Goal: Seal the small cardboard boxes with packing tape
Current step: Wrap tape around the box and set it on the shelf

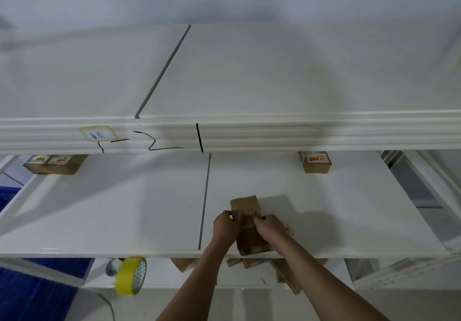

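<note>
Small cardboard box [247, 223] near front edge of middle shelf [124, 221], gripped by left hand [225, 224] and right hand [270, 226], fingers curled over top (flaps apparently pressed closed). Next: fetching yellow tape roll [131, 276], one shelf below.

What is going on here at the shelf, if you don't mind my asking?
A person is working on a small cardboard box lying on the white shelf. The left hand and right hand both grip its top. A yellow tape roll sits on the level below, untouched. Two more boxes stand at the back.
</note>
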The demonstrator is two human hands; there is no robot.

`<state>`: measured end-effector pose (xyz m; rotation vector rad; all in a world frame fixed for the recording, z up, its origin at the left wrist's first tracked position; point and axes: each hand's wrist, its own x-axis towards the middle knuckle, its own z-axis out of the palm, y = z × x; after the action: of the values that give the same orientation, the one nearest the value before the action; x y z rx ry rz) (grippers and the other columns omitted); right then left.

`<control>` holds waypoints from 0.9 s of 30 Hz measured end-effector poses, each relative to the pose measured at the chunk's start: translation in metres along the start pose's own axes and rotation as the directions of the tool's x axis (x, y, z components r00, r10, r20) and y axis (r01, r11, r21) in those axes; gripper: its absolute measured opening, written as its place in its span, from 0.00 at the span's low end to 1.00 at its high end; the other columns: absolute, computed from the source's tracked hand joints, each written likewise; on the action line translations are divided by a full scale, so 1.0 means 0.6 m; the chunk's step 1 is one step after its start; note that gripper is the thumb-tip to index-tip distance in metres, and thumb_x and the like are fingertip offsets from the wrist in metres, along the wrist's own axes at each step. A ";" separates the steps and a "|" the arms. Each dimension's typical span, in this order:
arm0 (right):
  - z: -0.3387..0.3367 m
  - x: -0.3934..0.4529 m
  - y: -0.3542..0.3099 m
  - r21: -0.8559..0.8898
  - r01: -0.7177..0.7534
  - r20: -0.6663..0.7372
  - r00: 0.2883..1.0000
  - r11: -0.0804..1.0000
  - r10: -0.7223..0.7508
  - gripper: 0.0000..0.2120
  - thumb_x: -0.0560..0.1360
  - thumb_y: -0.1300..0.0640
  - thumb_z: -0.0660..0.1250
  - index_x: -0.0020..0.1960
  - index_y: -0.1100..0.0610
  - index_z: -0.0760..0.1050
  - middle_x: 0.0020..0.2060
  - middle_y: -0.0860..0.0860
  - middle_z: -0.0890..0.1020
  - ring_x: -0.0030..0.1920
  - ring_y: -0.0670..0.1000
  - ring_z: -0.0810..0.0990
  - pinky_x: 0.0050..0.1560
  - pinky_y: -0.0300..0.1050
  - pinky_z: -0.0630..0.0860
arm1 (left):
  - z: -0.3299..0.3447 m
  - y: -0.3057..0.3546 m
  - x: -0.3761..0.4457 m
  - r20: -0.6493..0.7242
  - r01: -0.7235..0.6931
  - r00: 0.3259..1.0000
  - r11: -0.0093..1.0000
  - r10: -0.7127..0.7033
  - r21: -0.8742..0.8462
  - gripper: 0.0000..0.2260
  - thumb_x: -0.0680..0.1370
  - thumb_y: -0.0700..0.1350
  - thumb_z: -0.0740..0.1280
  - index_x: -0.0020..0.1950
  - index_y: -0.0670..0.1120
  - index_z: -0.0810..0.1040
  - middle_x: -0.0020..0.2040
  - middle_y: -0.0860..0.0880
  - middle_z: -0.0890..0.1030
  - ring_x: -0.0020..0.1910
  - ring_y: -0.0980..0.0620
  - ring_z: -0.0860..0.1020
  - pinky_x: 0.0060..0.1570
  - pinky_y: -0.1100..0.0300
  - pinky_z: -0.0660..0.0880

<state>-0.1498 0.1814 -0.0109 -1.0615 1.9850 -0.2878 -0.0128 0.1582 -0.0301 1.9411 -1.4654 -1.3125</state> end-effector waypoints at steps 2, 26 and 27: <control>0.005 0.009 0.001 -0.035 0.019 -0.012 1.000 0.999 -0.019 0.29 0.81 0.34 0.55 0.58 0.58 0.79 0.50 0.53 0.83 0.43 0.50 0.77 0.40 0.45 0.68 | -0.004 0.000 -0.001 0.001 -0.020 1.000 1.000 0.020 0.009 0.17 0.83 0.49 0.61 0.69 0.42 0.74 0.60 0.44 0.81 0.54 0.47 0.80 0.55 0.54 0.80; 0.005 -0.003 -0.061 -0.102 0.224 -0.387 0.889 0.969 -0.246 0.23 0.82 0.46 0.63 0.70 0.60 0.66 0.63 0.60 0.75 0.61 0.57 0.78 0.54 0.48 0.79 | -0.036 -0.016 -0.018 -0.189 -0.089 0.978 0.996 0.092 0.020 0.15 0.84 0.47 0.62 0.69 0.43 0.74 0.55 0.45 0.83 0.49 0.51 0.79 0.54 0.60 0.75; 0.013 -0.010 -0.073 -0.084 0.266 -0.396 0.875 0.960 -0.277 0.20 0.82 0.49 0.64 0.68 0.59 0.67 0.62 0.59 0.76 0.59 0.57 0.78 0.54 0.47 0.78 | -0.050 -0.020 -0.020 -0.210 -0.093 0.973 0.996 0.093 0.006 0.14 0.84 0.46 0.62 0.68 0.43 0.75 0.57 0.44 0.82 0.50 0.51 0.79 0.55 0.60 0.75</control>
<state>-0.1168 0.1604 0.0112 -1.3904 2.1999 -0.6839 0.0183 0.1666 -0.0190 1.9181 -1.4294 -1.0338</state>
